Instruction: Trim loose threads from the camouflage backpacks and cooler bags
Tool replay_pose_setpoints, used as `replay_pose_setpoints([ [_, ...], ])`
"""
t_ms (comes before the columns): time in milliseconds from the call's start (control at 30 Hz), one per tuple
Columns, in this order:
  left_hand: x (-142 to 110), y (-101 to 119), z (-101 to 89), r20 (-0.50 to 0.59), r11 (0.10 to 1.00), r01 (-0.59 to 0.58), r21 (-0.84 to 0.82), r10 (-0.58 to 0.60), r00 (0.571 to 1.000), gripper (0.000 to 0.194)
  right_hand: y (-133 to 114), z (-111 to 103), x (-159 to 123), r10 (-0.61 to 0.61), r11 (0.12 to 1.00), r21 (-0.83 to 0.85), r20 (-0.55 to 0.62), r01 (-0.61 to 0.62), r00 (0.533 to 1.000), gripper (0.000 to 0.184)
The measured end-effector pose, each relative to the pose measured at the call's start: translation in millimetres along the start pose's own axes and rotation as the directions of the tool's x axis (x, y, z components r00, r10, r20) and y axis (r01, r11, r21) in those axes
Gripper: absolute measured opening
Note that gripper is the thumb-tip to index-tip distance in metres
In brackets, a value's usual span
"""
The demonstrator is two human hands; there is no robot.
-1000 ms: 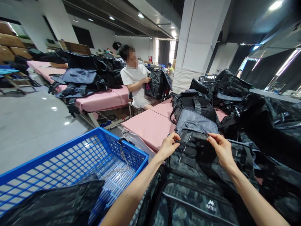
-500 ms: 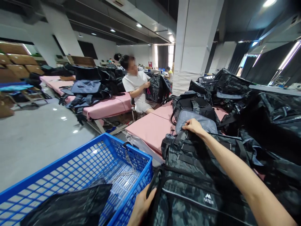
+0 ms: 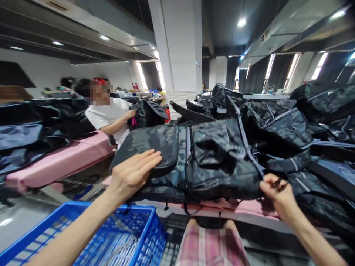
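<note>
A dark camouflage backpack (image 3: 222,162) lies on its side across the pink-covered table in front of me. My left hand (image 3: 137,171) rests flat on its smooth padded panel at the left, fingers stretched out and holding nothing. At the far right end, my right hand (image 3: 277,190) pinches the edge of the backpack's opened flap, where a light zip strip (image 3: 246,144) runs down. Thin dark cords or straps show by the right fingers, too small to make out. Several straps hang from the near side of the backpack over the table edge.
More camouflage backpacks (image 3: 288,129) are heaped at the right and behind. A blue plastic crate (image 3: 155,229) stands at lower left, below the table edge. Beyond the table at left, a co-worker in a white shirt (image 3: 108,114) handles another backpack (image 3: 148,113). A pillar (image 3: 177,44) rises behind.
The view has swung right. My left hand has gone from the backpack's side to its padded panel. My right hand has left the grey flap and now grips the bag's right edge.
</note>
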State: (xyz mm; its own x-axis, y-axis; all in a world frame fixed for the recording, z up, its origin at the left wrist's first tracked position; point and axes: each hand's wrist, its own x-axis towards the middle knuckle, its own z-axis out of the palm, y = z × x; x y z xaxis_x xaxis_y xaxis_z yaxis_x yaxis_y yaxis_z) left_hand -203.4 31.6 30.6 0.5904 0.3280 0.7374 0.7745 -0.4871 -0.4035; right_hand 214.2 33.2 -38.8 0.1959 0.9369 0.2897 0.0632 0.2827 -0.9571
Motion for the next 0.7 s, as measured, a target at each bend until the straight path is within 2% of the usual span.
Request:
replay_pose_setpoints([
  [67, -5, 7, 18.5, 0.076, 0.998, -0.037, -0.059, 0.042, 0.996, 0.039, 44, -6, -33, 0.171, 0.985, 0.011, 0.041, -0.172, 0.984, 0.037],
  [100, -7, 10, 24.1, 0.098, 0.996, -0.041, -0.077, 0.049, 0.994, 0.039, 58, -7, -42, 0.229, 0.972, 0.041, 0.036, -0.23, 0.973, 0.037],
  [167, -6, 14, 26.3, 0.142, 0.994, -0.032, -0.106, 0.047, 0.989, 0.041, 71, -11, -46, 0.252, 0.965, 0.065, 0.046, -0.254, 0.967, 0.037],
  [267, 11, 33, 14.7, 0.197, 0.99, -0.034, -0.138, 0.061, 0.978, 0.039, 64, -15, -20, 0.214, 0.974, 0.067, 0.068, -0.218, 0.975, 0.038],
  [367, 42, 86, 9.2, 0.119, 0.965, -0.101, -0.241, 0.133, 0.984, 0.036, 51, -9, 10, 0.187, 0.975, 0.118, 0.037, -0.19, 0.982, 0.039],
  [400, 54, 107, 12.9, 0.053, 0.929, -0.177, -0.324, 0.204, 0.977, 0.027, 49, -5, 15, 0.168, 0.974, 0.146, 0.037, -0.172, 0.985, 0.038],
  [433, 65, 127, 19.8, 0.033, 0.873, -0.263, -0.41, 0.302, 0.953, 0.018, 47, 0, 17, 0.144, 0.973, 0.173, 0.052, -0.151, 0.988, 0.037],
  [467, 77, 143, 29.4, 0.067, 0.838, -0.307, -0.451, 0.375, 0.925, 0.016, 45, 4, 15, 0.119, 0.972, 0.193, 0.08, -0.133, 0.99, 0.035],
  [500, 89, 154, 40.9, 0.091, 0.837, -0.3, -0.458, 0.38, 0.921, 0.018, 44, 9, 12, 0.098, 0.971, 0.208, 0.107, -0.119, 0.989, 0.034],
  [533, 99, 158, 53.2, 0.119, 0.866, -0.248, -0.434, 0.329, 0.937, 0.022, 43, 12, 6, 0.084, 0.97, 0.215, 0.128, -0.11, 0.988, 0.033],
  [567, 109, 157, 65.2, 0.172, 0.919, -0.132, -0.37, 0.208, 0.963, 0.028, 43, 14, 0, 0.077, 0.971, 0.213, 0.145, -0.107, 0.986, 0.032],
  [600, 116, 151, 75.9, 0.219, 0.951, -0.019, -0.309, 0.09, 0.972, 0.032, 42, 14, -7, 0.074, 0.973, 0.204, 0.158, -0.106, 0.985, 0.031],
  [667, 127, 135, 90.8, 0.327, 0.962, 0.122, -0.245, -0.037, 0.944, 0.036, 42, 13, -17, 0.077, 0.978, 0.176, 0.174, -0.108, 0.982, 0.028],
  [700, 129, 127, 94.7, 0.374, 0.959, 0.145, -0.244, -0.045, 0.926, 0.036, 42, 12, -21, 0.078, 0.981, 0.162, 0.179, -0.108, 0.981, 0.028],
])
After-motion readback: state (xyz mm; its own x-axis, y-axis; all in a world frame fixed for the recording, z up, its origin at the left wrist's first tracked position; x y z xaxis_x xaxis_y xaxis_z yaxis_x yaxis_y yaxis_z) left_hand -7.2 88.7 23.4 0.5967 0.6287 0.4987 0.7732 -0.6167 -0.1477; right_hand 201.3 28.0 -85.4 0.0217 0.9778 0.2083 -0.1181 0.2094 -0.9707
